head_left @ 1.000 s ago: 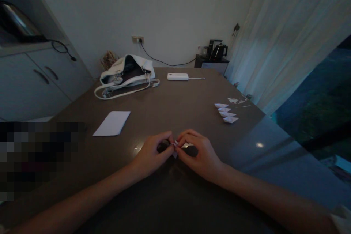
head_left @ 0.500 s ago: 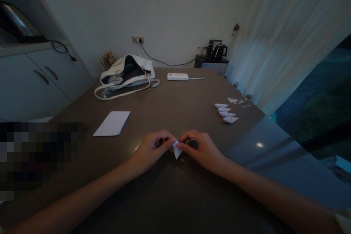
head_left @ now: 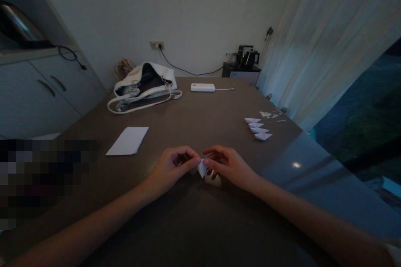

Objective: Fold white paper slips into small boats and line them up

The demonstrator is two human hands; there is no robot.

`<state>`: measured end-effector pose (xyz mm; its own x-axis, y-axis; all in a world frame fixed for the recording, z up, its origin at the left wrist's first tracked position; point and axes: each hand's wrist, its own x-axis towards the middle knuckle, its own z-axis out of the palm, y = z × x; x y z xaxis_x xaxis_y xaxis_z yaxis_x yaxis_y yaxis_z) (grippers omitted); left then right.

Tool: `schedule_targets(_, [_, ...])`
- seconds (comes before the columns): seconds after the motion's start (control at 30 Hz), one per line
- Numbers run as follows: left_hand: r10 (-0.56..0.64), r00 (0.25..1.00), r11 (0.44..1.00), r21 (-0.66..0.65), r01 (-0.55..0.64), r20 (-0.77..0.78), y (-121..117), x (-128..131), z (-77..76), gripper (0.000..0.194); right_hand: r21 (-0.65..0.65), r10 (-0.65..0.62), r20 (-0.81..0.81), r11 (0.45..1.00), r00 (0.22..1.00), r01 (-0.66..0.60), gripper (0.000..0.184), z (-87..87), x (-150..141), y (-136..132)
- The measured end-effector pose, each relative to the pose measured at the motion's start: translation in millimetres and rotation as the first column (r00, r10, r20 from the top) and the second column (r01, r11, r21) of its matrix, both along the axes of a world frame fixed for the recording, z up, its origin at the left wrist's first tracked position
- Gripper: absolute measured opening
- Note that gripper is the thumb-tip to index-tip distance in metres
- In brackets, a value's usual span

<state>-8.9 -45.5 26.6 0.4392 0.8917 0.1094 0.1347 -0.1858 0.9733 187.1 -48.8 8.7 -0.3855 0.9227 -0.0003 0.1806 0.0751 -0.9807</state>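
Between my two hands is a small folded piece of white paper point(head_left: 202, 168), its pointed end facing down towards me. My left hand point(head_left: 177, 164) pinches its left side with thumb and index finger. On the other side my right hand point(head_left: 230, 166) has its thumb and fingertips at the paper's right edge; the index finger is lifted a little. Off to the right, several small folded paper boats point(head_left: 262, 136) lie in a row. A stack of white paper sheets point(head_left: 128, 141) rests on the left part of the table.
Further back on the brown table point(head_left: 200, 112) are a white handbag point(head_left: 147, 81) and a white power strip or adapter point(head_left: 203, 87) with a short cable. Paper scraps point(head_left: 270, 114) lie near the right edge. A coffee maker point(head_left: 247, 56) stands beyond, beside a white curtain point(head_left: 313, 41).
The right index finger has lifted and straightened away from the paper. The folded paper has shifted up slightly and looks narrower; a light patch now shows on the table under my right hand.
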Motion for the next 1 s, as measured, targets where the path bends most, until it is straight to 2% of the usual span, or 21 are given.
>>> schedule_targets(0.07, [0.001, 1.0, 1.0, 0.021, -0.001, -0.011, -1, 0, 0.4, 0.017, -0.138, 0.067, -0.116, 0.987, 0.991, -0.082, 0.034, -2.2, -1, 1])
schedule_targets(0.17, [0.006, 0.999, 0.999, 0.051, -0.005, -0.032, -1, 1, -0.5, 0.017, -0.183, 0.059, -0.222, 0.978, 0.973, -0.101, 0.031, -3.0, -3, 2])
schedule_targets(0.33, [0.089, 0.988, 0.971, 0.231, -0.057, -0.129, 1, 0, -2.3, 0.015, -0.089, 0.019, -0.226, 0.995, 0.974, -0.04, 0.024, -1.4, -2, 2])
schedule_targets(0.4, [0.087, 0.99, 0.968, 0.245, -0.059, -0.107, 3, -1, -3.8, 0.015, -0.016, 0.006, -0.198, 1.0, 0.98, -0.009, 0.023, -1.1, -1, 2])
schedule_targets(0.57, [-0.058, 0.998, 0.998, 0.012, 0.058, 0.034, 6, 2, -10.4, 0.016, 0.127, -0.027, -0.089, 0.991, 0.996, 0.039, 0.023, -1.4, 1, 2])
schedule_targets(0.73, [-0.037, 0.994, 0.984, -0.171, 0.055, 0.108, 7, 3, -12.3, 0.022, 0.193, -0.023, 0.0, 0.981, 1.0, 0.022, 0.022, -0.5, 3, 0])
schedule_targets(0.87, [-0.001, 0.994, 0.975, -0.219, 0.025, 0.111, 6, 2, -10.1, 0.022, 0.23, -0.017, 0.009, 0.973, 1.0, 0.015, 0.023, 0.8, 4, 0])
schedule_targets(1.0, [0.017, 0.995, 0.978, -0.21, 0.005, 0.102, 5, 3, -9.2, 0.02, 0.194, -0.024, -0.029, 0.98, 0.999, 0.03, 0.027, 1.9, 2, 0])
